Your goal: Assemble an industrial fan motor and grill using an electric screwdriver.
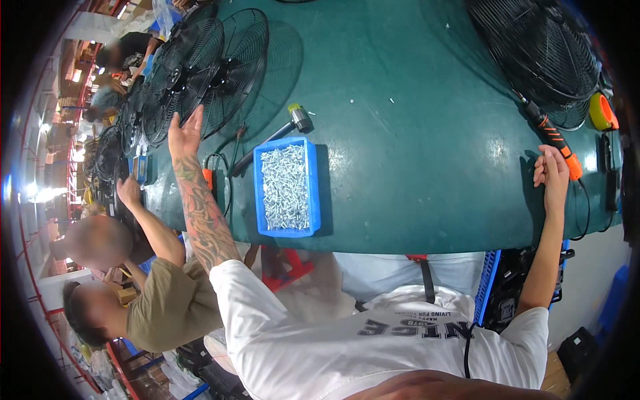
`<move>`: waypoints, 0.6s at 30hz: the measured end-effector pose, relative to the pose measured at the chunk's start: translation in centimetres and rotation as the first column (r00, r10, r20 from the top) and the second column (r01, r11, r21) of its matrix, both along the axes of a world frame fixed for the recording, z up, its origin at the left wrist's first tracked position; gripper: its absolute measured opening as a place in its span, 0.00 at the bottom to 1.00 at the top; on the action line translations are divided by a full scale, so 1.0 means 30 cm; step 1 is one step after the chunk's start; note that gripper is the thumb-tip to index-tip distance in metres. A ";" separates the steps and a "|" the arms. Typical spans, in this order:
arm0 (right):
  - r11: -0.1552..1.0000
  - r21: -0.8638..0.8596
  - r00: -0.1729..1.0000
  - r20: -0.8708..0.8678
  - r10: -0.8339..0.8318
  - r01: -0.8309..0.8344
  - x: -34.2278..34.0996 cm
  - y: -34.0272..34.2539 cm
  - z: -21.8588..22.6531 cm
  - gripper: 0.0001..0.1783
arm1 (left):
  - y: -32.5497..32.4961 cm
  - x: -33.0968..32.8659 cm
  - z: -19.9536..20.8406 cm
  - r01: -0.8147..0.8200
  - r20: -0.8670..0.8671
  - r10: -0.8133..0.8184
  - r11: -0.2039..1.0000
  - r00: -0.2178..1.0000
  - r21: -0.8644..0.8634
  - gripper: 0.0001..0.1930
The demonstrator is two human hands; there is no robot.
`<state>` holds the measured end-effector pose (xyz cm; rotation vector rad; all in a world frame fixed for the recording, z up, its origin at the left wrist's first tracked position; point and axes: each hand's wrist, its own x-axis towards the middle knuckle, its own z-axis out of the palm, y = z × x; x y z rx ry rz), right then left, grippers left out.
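Observation:
My left hand (185,139) is raised palm up with its fingers apart and nothing in it. Just beyond its fingertips stand black round wire fan grilles (250,50), close together at the table's far left. At the right side of the table, my right hand (552,168) is beside an orange and black electric screwdriver (555,137). Its fingers are loosely bent and apart, not wrapped around the tool. A blue bin (316,190) full of small silver screws (285,187) lies between my hands, nearer the left one.
A mallet (301,119) with a yellow-tipped head lies behind the bin. More black fan grilles (533,53) stand at the far right, near an orange and yellow tape roll (602,112). A co-worker in an olive shirt (177,303) is at my left. Loose screws (392,101) dot the green table (413,180).

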<state>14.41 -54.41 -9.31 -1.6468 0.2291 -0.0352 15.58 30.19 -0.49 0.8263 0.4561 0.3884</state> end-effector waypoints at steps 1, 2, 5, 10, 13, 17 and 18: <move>1.000 0.004 1.000 0.006 -0.001 0.001 -0.004 -0.007 0.001 0.16 | -0.031 -0.001 0.009 0.005 0.000 -0.005 1.000 1.000 0.001 0.33; 1.000 0.008 1.000 0.006 0.001 -0.001 -0.009 -0.018 -0.002 0.16 | -0.067 -0.002 0.014 -0.028 -0.065 0.029 1.000 0.997 0.006 0.33; 1.000 0.000 1.000 -0.003 -0.003 0.003 -0.029 -0.016 0.009 0.16 | -0.109 -0.053 0.037 -0.025 -0.098 0.037 0.992 0.995 0.128 0.33; 0.989 0.006 0.986 0.073 0.147 -0.148 -0.013 0.027 -0.004 0.15 | -0.669 -0.301 0.196 0.134 -0.181 0.022 0.584 0.983 0.801 0.25; 0.990 -0.005 0.988 0.065 0.143 -0.143 -0.005 0.005 -0.018 0.17 | -1.089 -0.386 0.137 0.187 -0.136 -0.148 0.426 0.980 0.885 0.31; 0.993 0.028 0.991 0.080 0.111 -0.113 -0.008 -0.061 -0.033 0.14 | -1.594 -0.444 -0.104 0.564 -0.273 -0.554 0.463 0.786 0.684 0.30; 0.993 0.014 0.989 0.096 0.117 -0.119 -0.006 -0.025 -0.036 0.12 | -1.673 -0.485 -0.126 0.602 -0.310 -0.564 0.457 0.765 0.654 0.30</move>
